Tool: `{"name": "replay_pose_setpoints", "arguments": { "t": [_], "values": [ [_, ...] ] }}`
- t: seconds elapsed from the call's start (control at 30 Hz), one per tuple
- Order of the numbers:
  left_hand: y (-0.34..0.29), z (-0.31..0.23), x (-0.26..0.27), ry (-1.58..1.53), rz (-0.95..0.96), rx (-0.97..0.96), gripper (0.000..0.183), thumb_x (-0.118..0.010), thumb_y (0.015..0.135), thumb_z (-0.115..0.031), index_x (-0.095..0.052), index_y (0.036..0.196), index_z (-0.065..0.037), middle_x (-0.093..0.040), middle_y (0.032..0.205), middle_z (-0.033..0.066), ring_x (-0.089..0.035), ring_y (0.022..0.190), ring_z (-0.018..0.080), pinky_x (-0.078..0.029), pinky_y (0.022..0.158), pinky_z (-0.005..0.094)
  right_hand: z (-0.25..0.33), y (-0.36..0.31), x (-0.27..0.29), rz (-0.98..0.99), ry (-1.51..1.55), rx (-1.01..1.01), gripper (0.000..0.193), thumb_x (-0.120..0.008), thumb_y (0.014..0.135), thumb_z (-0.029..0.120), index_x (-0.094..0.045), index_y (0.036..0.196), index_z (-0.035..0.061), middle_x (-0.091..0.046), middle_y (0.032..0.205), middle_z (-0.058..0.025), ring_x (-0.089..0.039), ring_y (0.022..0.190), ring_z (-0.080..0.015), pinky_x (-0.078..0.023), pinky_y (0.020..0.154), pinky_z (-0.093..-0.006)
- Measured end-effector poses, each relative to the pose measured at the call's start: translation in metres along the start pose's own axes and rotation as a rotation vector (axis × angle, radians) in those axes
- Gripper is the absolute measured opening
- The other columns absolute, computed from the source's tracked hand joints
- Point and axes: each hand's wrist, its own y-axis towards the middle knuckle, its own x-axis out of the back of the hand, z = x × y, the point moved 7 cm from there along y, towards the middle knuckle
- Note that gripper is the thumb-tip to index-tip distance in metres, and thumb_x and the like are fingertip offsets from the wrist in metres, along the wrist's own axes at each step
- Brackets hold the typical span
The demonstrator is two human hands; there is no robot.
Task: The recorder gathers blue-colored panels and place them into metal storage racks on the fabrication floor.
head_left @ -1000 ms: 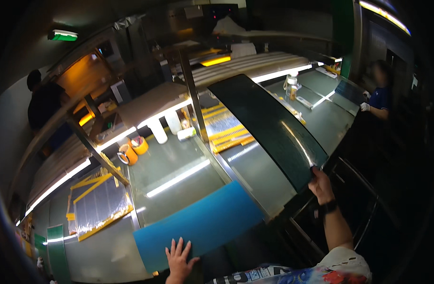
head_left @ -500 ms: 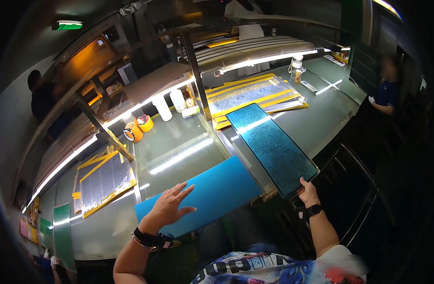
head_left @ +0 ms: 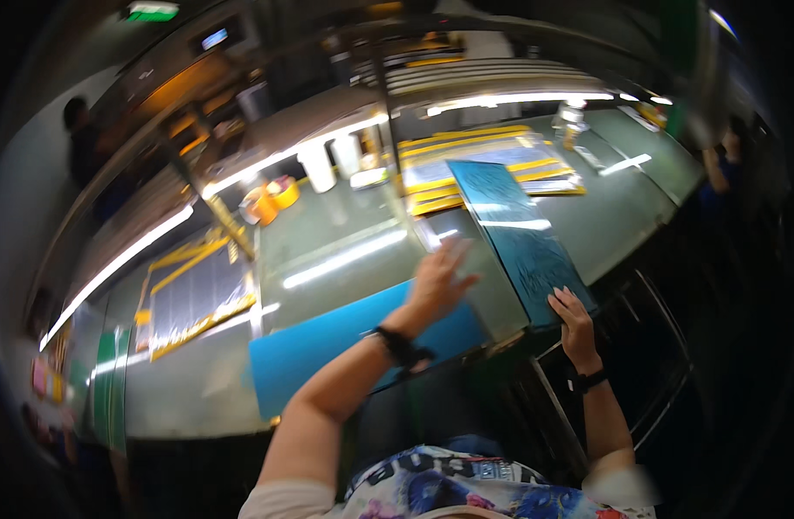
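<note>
A plain blue panel (head_left: 345, 350) lies along the near edge of the glass-topped table. Over its right part hovers my left hand (head_left: 438, 284), fingers apart and holding nothing, slightly blurred. To the right, a darker teal-blue panel (head_left: 527, 246) with a fine wavy pattern slants away from me. Its far end overlaps a stack of yellow-edged transparent sheets (head_left: 475, 164). My right hand (head_left: 575, 327) rests on this panel's near right corner with the fingers stretched over its surface; the thumb is hard to make out.
Orange tape rolls (head_left: 271, 199) and white cylinders (head_left: 317, 167) stand under the lit shelf. More yellow-taped sheets (head_left: 198, 298) and a green panel (head_left: 111, 389) lie at left. A bottle (head_left: 570, 121) stands far right. Other people are at both sides.
My left hand has moved right and away from me across the plain blue panel. My right hand has gone from gripping the patterned panel's corner to lying on top of it. The view has shifted.
</note>
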Motion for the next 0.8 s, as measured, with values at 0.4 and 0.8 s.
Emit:
{"name": "replay_pose_setpoints", "arguments": {
  "t": [0.4, 0.8],
  "values": [
    [-0.014, 0.027, -0.152, 0.236, 0.334, 0.183, 0.072, -0.049, 0.079, -0.051, -0.029, 0.134, -0.008, -0.019, 0.142, 0.0128, -0.011, 0.132, 0.0304, -0.012, 0.102, 0.0545, -0.007, -0.038, -0.050, 0.456, -0.156, 0.047, 0.042, -0.060, 0.069, 0.012, -0.053, 0.110, 0.0017, -0.045, 0.124, -0.0168, -0.033, 0.122, -0.0359, -0.021, 0.103, -0.0467],
    [-0.013, 0.029, -0.163, 0.370, 0.367, 0.147, 0.070, -0.041, 0.082, -0.054, -0.028, 0.135, -0.011, -0.022, 0.141, 0.0091, -0.013, 0.132, 0.0287, -0.009, 0.103, 0.0548, 0.027, -0.036, -0.074, 0.444, -0.129, 0.245, 0.035, -0.070, 0.063, 0.021, -0.054, 0.089, 0.0017, -0.052, 0.112, -0.0190, -0.048, 0.105, -0.0401, -0.040, 0.089, -0.0439]
  ]
}}
